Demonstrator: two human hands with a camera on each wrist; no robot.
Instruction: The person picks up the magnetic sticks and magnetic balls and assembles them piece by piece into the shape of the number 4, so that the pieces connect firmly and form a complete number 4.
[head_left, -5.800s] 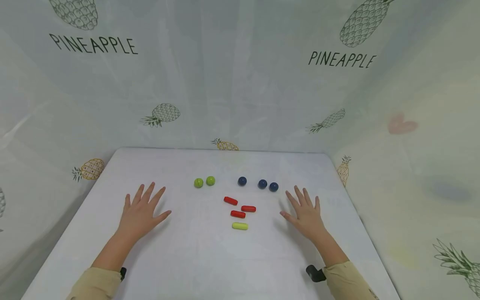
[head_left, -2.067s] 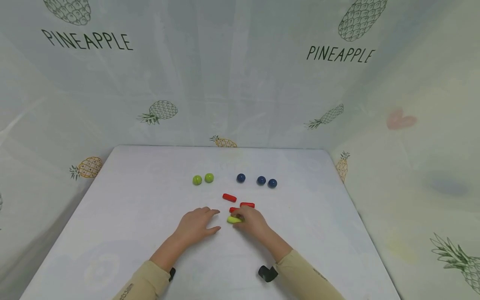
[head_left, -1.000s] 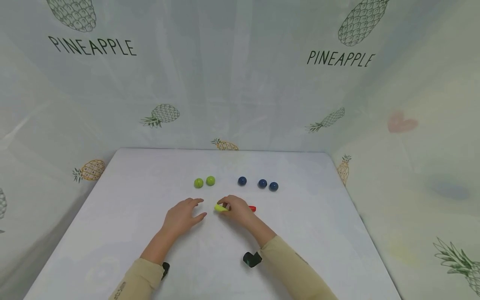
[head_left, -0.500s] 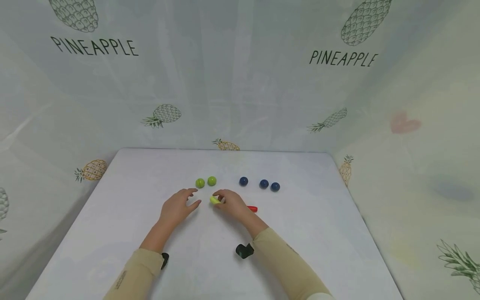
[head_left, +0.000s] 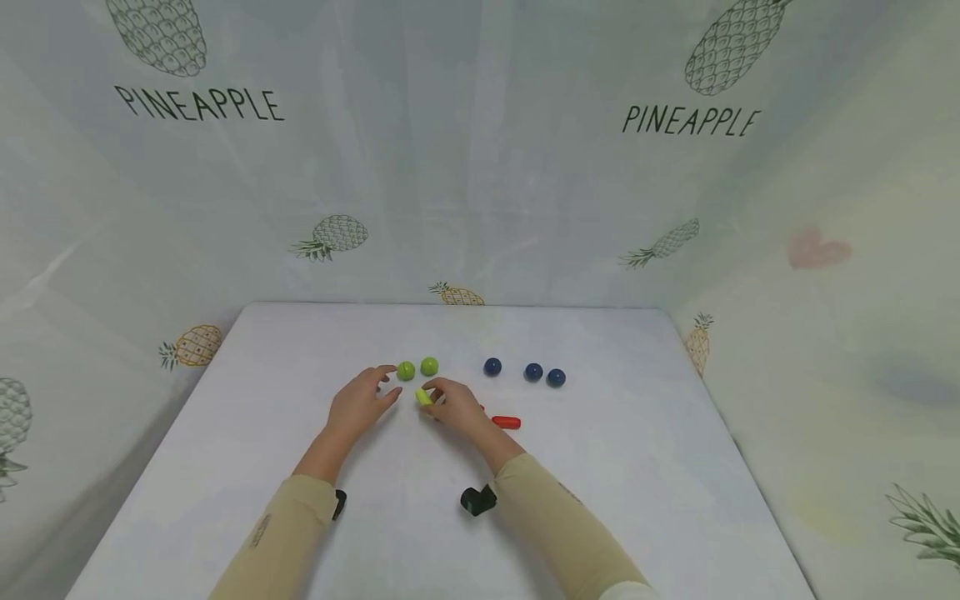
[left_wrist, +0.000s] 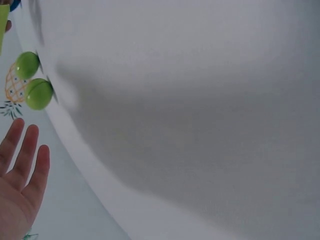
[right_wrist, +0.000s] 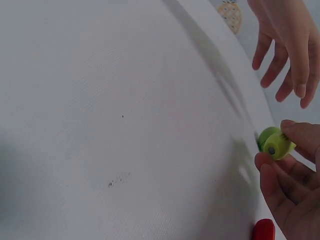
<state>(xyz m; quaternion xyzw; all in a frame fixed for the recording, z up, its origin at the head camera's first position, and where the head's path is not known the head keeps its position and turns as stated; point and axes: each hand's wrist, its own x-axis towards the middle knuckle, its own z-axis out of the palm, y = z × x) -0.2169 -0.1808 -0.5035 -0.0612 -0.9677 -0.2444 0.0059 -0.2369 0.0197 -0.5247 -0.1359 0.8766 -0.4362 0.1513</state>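
My right hand (head_left: 459, 408) pinches a short yellow-green rod (head_left: 423, 397) between thumb and fingertips, above the white table. A dark grey dot shows on the end of that rod (right_wrist: 278, 146) in the right wrist view. My left hand (head_left: 357, 407) has its fingers extended and spread, holding nothing. Its index fingertip is close to the left green ball (head_left: 406, 371); whether they touch I cannot tell from the head view. Beside that ball sits a second green ball (head_left: 429, 366). In the left wrist view, visible fingers (left_wrist: 37, 170) are apart from both balls.
Three dark blue balls, one of them the leftmost blue ball (head_left: 492, 367), sit to the right. A red rod (head_left: 506, 422) lies by my right wrist; another is mostly hidden behind the hand. A patterned curtain (head_left: 480, 167) hangs behind the white table (head_left: 615, 467).
Starting spread at the sides, both hands came to the middle. My right hand picked up the yellow-green rod and carried it left and away from me; my left hand moved to the green balls.
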